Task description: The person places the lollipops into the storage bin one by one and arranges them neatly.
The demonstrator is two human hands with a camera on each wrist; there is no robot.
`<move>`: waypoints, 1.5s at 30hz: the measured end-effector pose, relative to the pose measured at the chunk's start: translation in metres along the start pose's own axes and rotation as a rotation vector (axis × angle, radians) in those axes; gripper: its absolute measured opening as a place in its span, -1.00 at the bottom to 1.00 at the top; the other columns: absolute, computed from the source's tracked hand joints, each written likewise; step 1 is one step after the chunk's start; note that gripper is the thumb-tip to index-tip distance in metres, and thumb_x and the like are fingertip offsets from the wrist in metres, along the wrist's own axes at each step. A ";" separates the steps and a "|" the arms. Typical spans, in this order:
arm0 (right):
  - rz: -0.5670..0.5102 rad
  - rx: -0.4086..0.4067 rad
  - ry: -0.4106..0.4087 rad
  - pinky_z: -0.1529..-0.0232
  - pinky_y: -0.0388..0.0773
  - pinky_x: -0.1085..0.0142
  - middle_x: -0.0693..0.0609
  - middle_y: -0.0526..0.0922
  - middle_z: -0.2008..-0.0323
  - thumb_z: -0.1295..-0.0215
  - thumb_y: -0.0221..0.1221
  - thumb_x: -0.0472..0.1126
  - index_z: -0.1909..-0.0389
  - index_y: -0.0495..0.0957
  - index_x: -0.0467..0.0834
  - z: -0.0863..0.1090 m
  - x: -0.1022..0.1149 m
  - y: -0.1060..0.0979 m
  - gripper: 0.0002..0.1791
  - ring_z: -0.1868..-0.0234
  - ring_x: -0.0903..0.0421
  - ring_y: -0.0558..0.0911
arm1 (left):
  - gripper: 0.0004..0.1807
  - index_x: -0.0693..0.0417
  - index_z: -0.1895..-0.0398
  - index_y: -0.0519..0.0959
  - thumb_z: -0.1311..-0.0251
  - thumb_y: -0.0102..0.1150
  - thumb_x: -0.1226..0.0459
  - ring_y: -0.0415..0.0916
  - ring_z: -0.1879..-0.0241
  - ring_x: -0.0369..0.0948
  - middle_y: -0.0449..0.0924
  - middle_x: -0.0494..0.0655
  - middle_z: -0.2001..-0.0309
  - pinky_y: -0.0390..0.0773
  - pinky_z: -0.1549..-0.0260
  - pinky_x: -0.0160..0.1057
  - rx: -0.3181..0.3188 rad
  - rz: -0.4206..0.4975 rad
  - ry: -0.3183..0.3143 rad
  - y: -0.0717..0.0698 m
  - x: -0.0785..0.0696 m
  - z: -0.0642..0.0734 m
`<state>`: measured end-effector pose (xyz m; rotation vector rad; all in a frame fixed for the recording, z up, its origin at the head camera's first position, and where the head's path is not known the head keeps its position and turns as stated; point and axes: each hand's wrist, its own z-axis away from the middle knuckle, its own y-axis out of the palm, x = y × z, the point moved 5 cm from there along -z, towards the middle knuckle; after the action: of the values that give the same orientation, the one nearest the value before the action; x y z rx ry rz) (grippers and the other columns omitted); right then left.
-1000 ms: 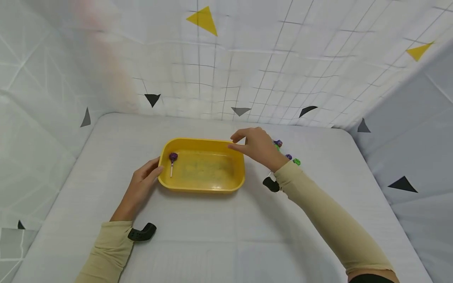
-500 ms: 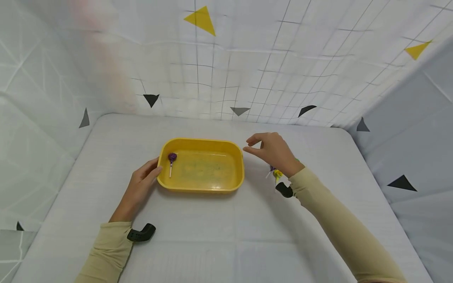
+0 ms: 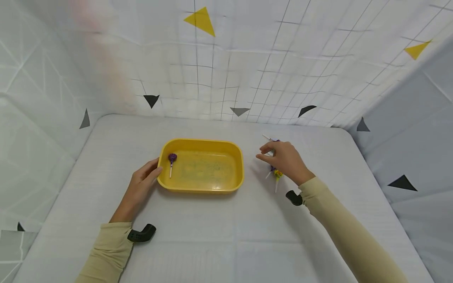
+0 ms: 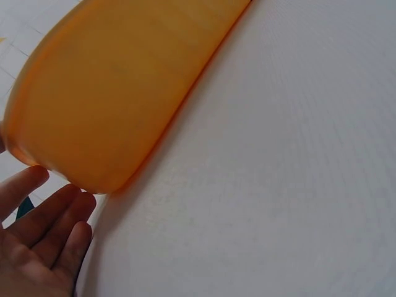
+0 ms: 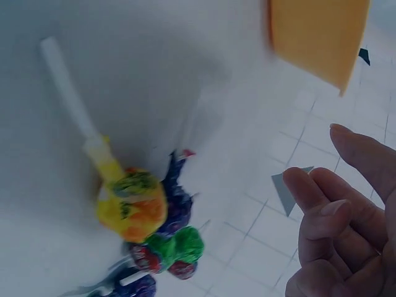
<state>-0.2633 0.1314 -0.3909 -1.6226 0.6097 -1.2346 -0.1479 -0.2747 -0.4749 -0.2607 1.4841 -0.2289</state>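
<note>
My left hand (image 3: 140,179) rests against the left end of a yellow plastic tray (image 3: 205,171), fingers relaxed along its outer wall (image 4: 117,93). One purple-wrapped lollipop (image 3: 172,157) lies inside the tray near that end. Over a loose cluster of lollipops on the table, right of the tray, is my right hand (image 3: 287,160); its thumb and fingertips stand apart with nothing between them. The right wrist view shows the yellow lollipop (image 5: 132,207), a green one (image 5: 185,244) and a dark purple one (image 5: 178,210) close together. The hand partly covers the cluster in the head view.
A white cloth covers the table (image 3: 198,232), with white sheet walls bearing grid lines at the back and sides. Black and yellow triangle markers, such as a yellow one (image 3: 201,21), are on the walls. A black wrist device (image 3: 142,233) sits at each sleeve.
My right hand has moved right, from above the tray's right end to the lollipop cluster, uncovering the yellow lollipop. The left hand and tray stay practically where they were.
</note>
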 end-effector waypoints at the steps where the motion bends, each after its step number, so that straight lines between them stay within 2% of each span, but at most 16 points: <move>1: 0.001 -0.001 0.009 0.28 0.67 0.18 -0.04 0.83 0.14 -0.33 0.39 0.02 0.03 0.76 -0.15 0.001 -0.003 0.000 -0.65 0.39 0.08 0.68 | -0.35 -0.01 -0.57 0.30 -0.56 -0.02 -0.09 0.22 -0.56 -0.04 0.32 0.01 -0.54 0.23 -0.55 0.10 0.000 0.001 -0.002 0.000 0.000 0.000; 10: 0.026 -0.018 0.075 0.33 0.58 0.24 -0.05 0.83 0.16 -0.32 0.40 0.01 0.06 0.76 -0.15 0.011 -0.032 0.002 -0.66 0.34 0.02 0.62 | -0.34 -0.01 -0.57 0.30 -0.56 -0.03 -0.10 0.23 -0.56 -0.07 0.33 -0.01 -0.54 0.26 -0.55 0.02 -0.005 -0.014 -0.003 0.000 0.001 0.000; 16: 0.059 -0.038 0.089 0.24 0.66 0.09 -0.06 0.83 0.17 -0.33 0.39 0.00 0.07 0.78 -0.15 0.018 -0.047 0.003 -0.68 0.17 -0.06 0.70 | -0.34 -0.03 -0.58 0.29 -0.56 -0.02 -0.10 0.21 -0.57 -0.06 0.31 -0.01 -0.55 0.25 -0.56 0.01 -0.004 -0.004 -0.009 0.000 0.000 0.001; 20: 0.067 -0.043 0.095 0.20 0.69 0.01 -0.07 0.83 0.17 -0.34 0.39 -0.02 0.05 0.77 -0.17 0.022 -0.053 0.003 -0.67 0.10 -0.10 0.74 | -0.35 -0.02 -0.58 0.29 -0.56 -0.02 -0.09 0.21 -0.56 -0.07 0.30 -0.01 -0.56 0.30 -0.53 -0.21 0.001 -0.009 -0.004 0.000 0.000 0.000; 25: 0.069 -0.039 0.106 0.28 0.66 0.09 -0.04 0.83 0.22 -0.31 0.41 -0.03 0.09 0.78 -0.14 0.025 -0.055 0.004 -0.70 0.14 -0.07 0.73 | -0.36 0.00 -0.57 0.30 -0.57 -0.01 -0.06 0.22 -0.56 -0.06 0.31 0.00 -0.55 0.32 -0.36 -0.57 -0.002 -0.006 0.006 0.000 0.001 -0.001; 31: 0.077 -0.001 0.120 0.39 0.53 0.23 -0.01 0.82 0.26 -0.29 0.42 -0.02 0.16 0.78 -0.12 0.024 -0.059 0.009 -0.74 0.24 -0.01 0.67 | -0.35 0.02 -0.57 0.29 -0.56 -0.01 -0.07 0.22 -0.56 -0.05 0.31 0.01 -0.55 0.28 -0.22 -0.73 0.002 0.011 0.006 0.000 0.001 -0.001; 41: 0.055 0.033 0.133 0.39 0.50 0.29 0.03 0.84 0.25 -0.29 0.42 0.00 0.17 0.81 -0.06 0.022 -0.061 0.017 -0.76 0.26 0.03 0.67 | -0.36 0.00 -0.57 0.30 -0.56 -0.01 -0.07 0.24 -0.55 -0.06 0.33 0.00 -0.54 0.30 -0.26 -0.69 0.000 -0.001 0.002 0.000 0.001 -0.001; 43: 0.046 0.038 0.132 0.38 0.51 0.28 0.04 0.84 0.26 -0.29 0.42 0.00 0.17 0.81 -0.07 0.022 -0.061 0.017 -0.76 0.26 0.03 0.66 | -0.36 -0.01 -0.57 0.30 -0.57 -0.02 -0.07 0.24 -0.55 -0.06 0.32 -0.01 -0.55 0.33 -0.34 -0.59 0.000 -0.009 -0.002 0.000 0.001 -0.001; 45: 0.040 0.045 0.135 0.34 0.53 0.26 0.05 0.84 0.27 -0.29 0.42 0.00 0.16 0.81 -0.06 0.022 -0.060 0.018 -0.76 0.22 0.02 0.67 | -0.36 -0.01 -0.57 0.29 -0.57 -0.02 -0.07 0.23 -0.56 -0.06 0.31 -0.01 -0.55 0.34 -0.45 -0.40 -0.001 -0.013 -0.005 0.000 0.001 -0.001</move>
<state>-0.2621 0.1825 -0.4334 -1.4914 0.6903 -1.3263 -0.1488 -0.2752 -0.4761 -0.2713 1.4783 -0.2381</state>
